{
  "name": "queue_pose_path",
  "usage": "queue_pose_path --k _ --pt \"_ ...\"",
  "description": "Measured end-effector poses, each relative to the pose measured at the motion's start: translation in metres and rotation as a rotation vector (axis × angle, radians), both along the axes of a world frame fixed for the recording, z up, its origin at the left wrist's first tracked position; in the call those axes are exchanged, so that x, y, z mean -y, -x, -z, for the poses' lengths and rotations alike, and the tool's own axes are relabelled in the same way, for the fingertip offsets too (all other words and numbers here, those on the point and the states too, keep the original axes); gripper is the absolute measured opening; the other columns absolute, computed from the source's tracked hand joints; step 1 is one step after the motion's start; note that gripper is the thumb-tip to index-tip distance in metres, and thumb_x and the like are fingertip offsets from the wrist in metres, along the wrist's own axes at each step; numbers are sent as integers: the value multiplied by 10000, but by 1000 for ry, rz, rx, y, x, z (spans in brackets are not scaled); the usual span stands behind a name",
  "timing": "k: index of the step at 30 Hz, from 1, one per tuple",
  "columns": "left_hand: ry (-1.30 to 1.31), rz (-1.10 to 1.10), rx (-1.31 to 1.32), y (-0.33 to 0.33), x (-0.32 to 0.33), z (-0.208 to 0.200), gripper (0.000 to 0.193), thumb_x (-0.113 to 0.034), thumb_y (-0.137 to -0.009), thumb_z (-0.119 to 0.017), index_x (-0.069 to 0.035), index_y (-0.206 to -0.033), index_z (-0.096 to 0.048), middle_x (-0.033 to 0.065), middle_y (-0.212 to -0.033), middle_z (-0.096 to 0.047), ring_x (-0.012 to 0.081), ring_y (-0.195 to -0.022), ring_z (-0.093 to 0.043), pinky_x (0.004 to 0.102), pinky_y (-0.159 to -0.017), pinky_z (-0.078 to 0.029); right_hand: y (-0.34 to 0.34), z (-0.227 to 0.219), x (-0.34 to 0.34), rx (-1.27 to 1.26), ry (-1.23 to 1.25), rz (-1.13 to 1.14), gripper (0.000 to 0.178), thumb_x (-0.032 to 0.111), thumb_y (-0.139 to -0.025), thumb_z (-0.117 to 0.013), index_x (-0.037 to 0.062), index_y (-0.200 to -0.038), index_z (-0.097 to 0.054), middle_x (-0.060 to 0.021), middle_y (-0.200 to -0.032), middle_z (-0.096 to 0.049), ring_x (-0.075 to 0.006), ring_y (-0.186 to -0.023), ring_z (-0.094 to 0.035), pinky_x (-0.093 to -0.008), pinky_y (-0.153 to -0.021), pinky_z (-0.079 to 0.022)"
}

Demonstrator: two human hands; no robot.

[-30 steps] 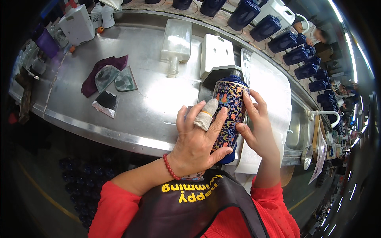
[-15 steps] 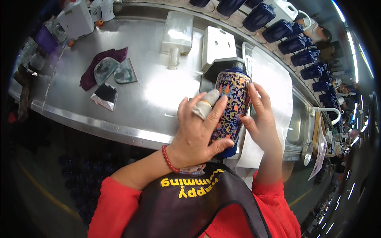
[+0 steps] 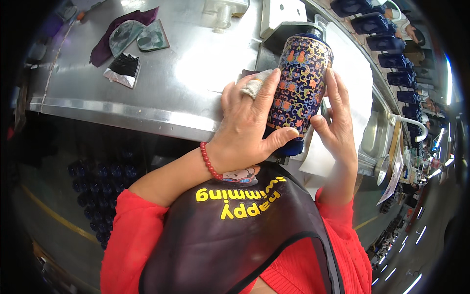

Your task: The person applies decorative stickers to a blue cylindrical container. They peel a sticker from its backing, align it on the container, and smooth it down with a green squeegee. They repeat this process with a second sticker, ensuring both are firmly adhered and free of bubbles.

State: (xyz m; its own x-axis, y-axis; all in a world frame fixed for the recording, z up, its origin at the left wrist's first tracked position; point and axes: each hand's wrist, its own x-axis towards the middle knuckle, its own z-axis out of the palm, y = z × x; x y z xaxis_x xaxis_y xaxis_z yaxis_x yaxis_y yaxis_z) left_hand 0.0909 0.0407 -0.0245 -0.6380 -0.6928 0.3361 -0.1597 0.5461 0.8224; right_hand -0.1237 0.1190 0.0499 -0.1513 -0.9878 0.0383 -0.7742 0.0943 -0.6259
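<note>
A dark blue bottle (image 3: 302,81) lies tilted between my hands, its neck pointing away. A colourful floral pattern covers its body, leaving plain blue at the shoulder and base. My left hand (image 3: 247,120) presses along its left side, fingers long and thumb across the lower part. Grey cloth wraps one finger of that hand, and a red bead bracelet circles the wrist. Against the right side rest the fingers of my right hand (image 3: 339,122), with the thumb bent toward the pattern. Behind the bottle's shoulder is a dark angular block (image 3: 289,30); what supports the underside is hidden.
Cloth and green-grey pads (image 3: 128,36) lie on the metal table (image 3: 191,63), near a black-and-silver piece (image 3: 123,69). A clear container (image 3: 224,13) and white box (image 3: 284,13) stand at the back. White sheeting (image 3: 355,73), a sink (image 3: 374,132) and several blue bottles (image 3: 384,43) are rightward.
The whole view has shifted, so the table and bottle sit higher in the picture and the bottle looks larger. My hands stay on its two sides in nearly the same pose.
</note>
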Motion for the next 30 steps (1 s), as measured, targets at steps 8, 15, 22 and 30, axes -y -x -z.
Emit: queue_pose_path --k 8,15,22,30 --pt "-55 32 27 -2 3 -8 962 -585 -933 -630 5 -1587 -243 258 -1481 -459 454 -1399 -367 627 -1156 -152 0 0 2 8 -43 11 961 604 -850 -729 102 -1588 -371 -238 -1581 -346 -385 -1457 -384 -473 -1161 -364" --pt "-47 46 22 -5 8 -7 961 -579 -928 -640 23 -1575 -263 267 -1478 -456 443 -1391 -378 570 -1170 -172 -1 1 4 34 -46 6 974 608 -842 -736 103 -1589 -368 -231 -1577 -356 -378 -1461 -379 -468 -1166 -359" --pt "-49 72 10 -10 12 -4 975 -557 -913 -667 27 -1578 -257 266 -1481 -457 431 -1382 -393 542 -1173 -177 -4 1 7 47 -46 6 991 614 -838 -737 98 -1594 -356 -227 -1573 -365 -372 -1452 -386 -462 -1167 -354" --pt "-96 65 12 -12 13 -6 915 -526 -953 -631 25 -1579 -254 272 -1491 -451 437 -1401 -382 554 -1172 -171 -7 2 9 49 -55 2 1002 622 -834 -735 96 -1595 -351 -230 -1572 -365 -377 -1454 -384 -466 -1168 -352"
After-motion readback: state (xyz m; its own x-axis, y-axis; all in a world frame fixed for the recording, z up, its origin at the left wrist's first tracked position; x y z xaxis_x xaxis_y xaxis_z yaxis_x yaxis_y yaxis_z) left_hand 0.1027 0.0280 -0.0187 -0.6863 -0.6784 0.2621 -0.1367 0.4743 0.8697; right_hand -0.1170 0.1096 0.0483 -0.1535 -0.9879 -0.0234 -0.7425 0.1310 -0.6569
